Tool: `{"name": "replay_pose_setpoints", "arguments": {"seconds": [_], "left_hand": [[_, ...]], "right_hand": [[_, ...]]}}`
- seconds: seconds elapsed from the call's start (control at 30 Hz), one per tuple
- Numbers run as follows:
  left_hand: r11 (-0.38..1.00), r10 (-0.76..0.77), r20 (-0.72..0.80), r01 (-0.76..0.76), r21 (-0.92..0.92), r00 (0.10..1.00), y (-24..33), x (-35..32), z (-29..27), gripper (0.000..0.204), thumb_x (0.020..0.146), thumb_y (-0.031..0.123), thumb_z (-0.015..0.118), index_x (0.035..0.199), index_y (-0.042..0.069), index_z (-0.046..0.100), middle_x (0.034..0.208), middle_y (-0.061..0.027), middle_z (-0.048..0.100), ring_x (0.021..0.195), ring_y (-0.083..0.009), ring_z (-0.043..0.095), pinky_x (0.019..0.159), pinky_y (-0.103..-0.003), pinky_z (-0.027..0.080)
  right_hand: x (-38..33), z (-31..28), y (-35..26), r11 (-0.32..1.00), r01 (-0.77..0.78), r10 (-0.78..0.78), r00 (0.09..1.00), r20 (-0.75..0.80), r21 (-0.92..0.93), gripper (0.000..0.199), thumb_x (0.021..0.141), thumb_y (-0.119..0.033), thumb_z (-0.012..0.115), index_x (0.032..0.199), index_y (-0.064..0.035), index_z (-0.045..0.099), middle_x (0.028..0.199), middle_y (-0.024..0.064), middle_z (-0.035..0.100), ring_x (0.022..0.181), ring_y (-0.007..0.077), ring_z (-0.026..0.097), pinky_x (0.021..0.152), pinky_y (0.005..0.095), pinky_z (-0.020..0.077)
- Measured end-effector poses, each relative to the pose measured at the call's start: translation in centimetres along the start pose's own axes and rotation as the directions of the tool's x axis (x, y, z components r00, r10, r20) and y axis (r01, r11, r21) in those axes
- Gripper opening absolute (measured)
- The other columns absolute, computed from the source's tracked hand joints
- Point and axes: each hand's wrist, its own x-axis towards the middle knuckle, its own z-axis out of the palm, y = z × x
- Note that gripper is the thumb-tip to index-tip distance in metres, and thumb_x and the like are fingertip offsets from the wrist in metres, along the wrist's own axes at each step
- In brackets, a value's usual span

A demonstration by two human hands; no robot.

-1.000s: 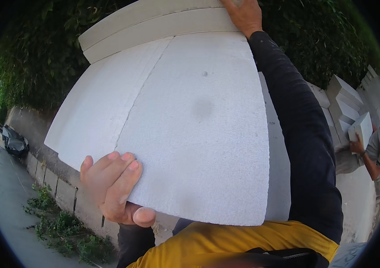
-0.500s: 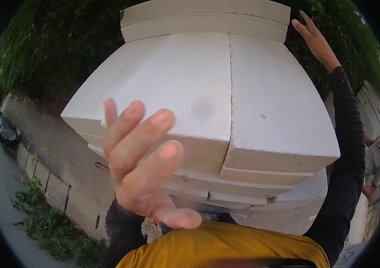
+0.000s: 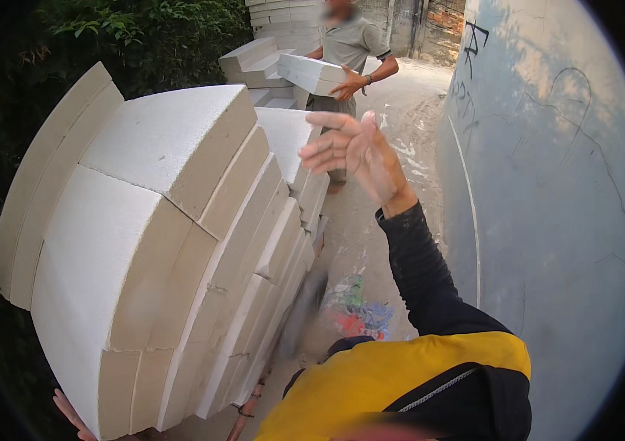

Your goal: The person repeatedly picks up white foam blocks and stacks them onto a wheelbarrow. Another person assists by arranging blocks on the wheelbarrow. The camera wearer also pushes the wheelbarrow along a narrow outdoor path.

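Observation:
A tall stack of pale lightweight concrete blocks (image 3: 149, 257) fills the left and middle of the head view. At its near lower-left corner, my left hand (image 3: 70, 414) shows only in part; its fingers are stretched out beside the block, and the rest is hidden. My right hand (image 3: 360, 151) is raised to the right of the stack, open and a little blurred, with nothing in it. It is nearest to the far blocks of the row and appears apart from them.
Farther along the lane, a co-worker (image 3: 356, 45) carries white blocks (image 3: 311, 73) beside other stacked blocks (image 3: 255, 60). A grey-blue wall (image 3: 540, 184) runs along the right, and dense green bushes (image 3: 143, 37) stand behind the stack. Coloured litter (image 3: 362, 312) lies on the ground.
My view has swung right, bringing the lane, wall and co-worker into sight. My left hand has gone from in front of the blocks to the stack's lower-left corner. My right hand stays open.

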Motion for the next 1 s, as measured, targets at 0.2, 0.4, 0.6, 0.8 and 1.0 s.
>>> {"name": "replay_pose_setpoints", "arguments": {"seconds": [0.2, 0.4, 0.6, 0.8, 1.0], "left_hand": [[0.823, -0.218, 0.193, 0.286, -0.490, 0.957, -1.0, 1.2, 0.7, 0.073, 0.108, 0.054, 0.026, 0.149, -0.002, 0.049, 0.166, -0.0179, 0.030, 0.144, -0.0334, 0.043, 0.118, -0.048, 0.038], [0.966, 0.094, 0.176, -0.047, -0.254, 0.980, -4.0, 1.7, -1.3, 0.063, 0.108, 0.046, 0.036, 0.139, -0.005, 0.056, 0.150, -0.0190, 0.048, 0.125, -0.0296, 0.056, 0.106, -0.042, 0.045], [0.991, 0.061, 0.287, -0.023, -0.132, 0.956, -3.2, 1.9, -1.5, 0.077, 0.105, 0.051, 0.037, 0.162, 0.000, 0.025, 0.165, -0.0162, 0.033, 0.145, -0.0310, 0.040, 0.119, -0.045, 0.032], [0.906, -0.112, 0.301, 0.222, -0.360, 0.947, -2.4, 2.1, -1.8, 0.081, 0.098, 0.042, 0.046, 0.164, 0.005, 0.019, 0.165, -0.0174, 0.027, 0.151, -0.0317, 0.028, 0.122, -0.044, 0.023], [0.976, 0.027, 0.158, 0.007, -0.215, 0.987, -7.0, 14.7, -2.2, 0.082, 0.105, 0.055, 0.037, 0.166, 0.008, 0.009, 0.175, -0.0089, 0.003, 0.160, -0.0230, 0.001, 0.127, -0.045, 0.001]], "right_hand": [[-20.6, 7.6, 12.5, 0.697, -0.662, 0.684, 0.729, 0.021, 0.277, 0.075, 0.105, -0.066, 0.038, 0.147, -0.0059, 0.054, 0.120, 0.0162, 0.071, 0.106, 0.0258, 0.068, 0.096, 0.0393, 0.0527], [-46.5, 18.9, 19.8, 0.134, -0.926, 0.991, 0.120, -0.062, 0.353, 0.074, 0.103, -0.065, 0.044, 0.148, -0.0067, 0.050, 0.127, 0.0160, 0.069, 0.113, 0.0291, 0.067, 0.098, 0.0433, 0.0535], [-59.0, 22.5, 13.5, 0.119, -0.841, 0.975, -0.001, -0.223, 0.527, 0.071, 0.098, -0.055, 0.065, 0.146, -0.0072, 0.044, 0.127, 0.0160, 0.065, 0.106, 0.0274, 0.069, 0.090, 0.0416, 0.0578], [-55.4, 23.9, 11.8, 0.362, -0.762, 0.909, 0.161, -0.385, 0.537, 0.079, 0.095, -0.055, 0.069, 0.151, -0.0091, 0.038, 0.127, 0.0161, 0.063, 0.108, 0.0271, 0.066, 0.089, 0.0426, 0.0575], [-40.8, 28.0, 7.4, 0.624, -0.595, 0.768, 0.584, -0.261, 0.507, 0.088, 0.099, -0.069, 0.052, 0.161, -0.0122, 0.028, 0.134, 0.0175, 0.060, 0.119, 0.0273, 0.060, 0.098, 0.0441, 0.0513]]}}
